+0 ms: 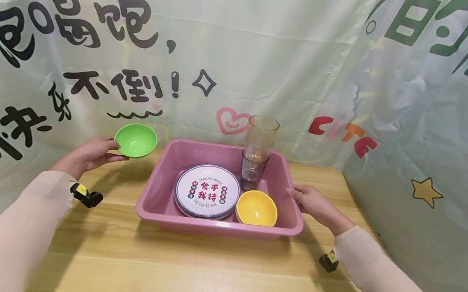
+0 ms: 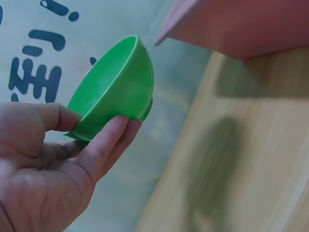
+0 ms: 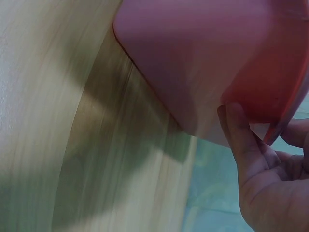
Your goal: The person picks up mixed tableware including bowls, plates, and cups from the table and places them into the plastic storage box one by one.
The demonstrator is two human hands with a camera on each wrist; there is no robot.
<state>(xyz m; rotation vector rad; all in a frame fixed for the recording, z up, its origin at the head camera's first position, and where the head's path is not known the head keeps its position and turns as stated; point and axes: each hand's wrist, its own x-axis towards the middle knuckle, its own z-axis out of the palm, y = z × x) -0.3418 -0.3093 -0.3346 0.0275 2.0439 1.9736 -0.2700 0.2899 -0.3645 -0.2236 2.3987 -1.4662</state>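
Note:
My left hand (image 1: 98,153) pinches the rim of a green bowl (image 1: 136,140), holding it up left of the pink basin. In the left wrist view, the thumb is at the rim and fingers support the underside of the green bowl (image 2: 113,87). My right hand (image 1: 313,202) grips the right rim of the pink basin (image 1: 220,228), thumb on top and fingers under the edge. Inside the basin are stacked white plates (image 1: 207,191) with printed red characters, a yellow bowl (image 1: 256,208) and a tall stack of clear tinted cups (image 1: 256,152).
A light wooden table (image 1: 192,270) carries the basin. Behind and to the right hangs a pale printed curtain (image 1: 288,68), close to the table's back edge. A small black device (image 1: 86,195) sits at the left wrist, another such device (image 1: 329,261) at the right.

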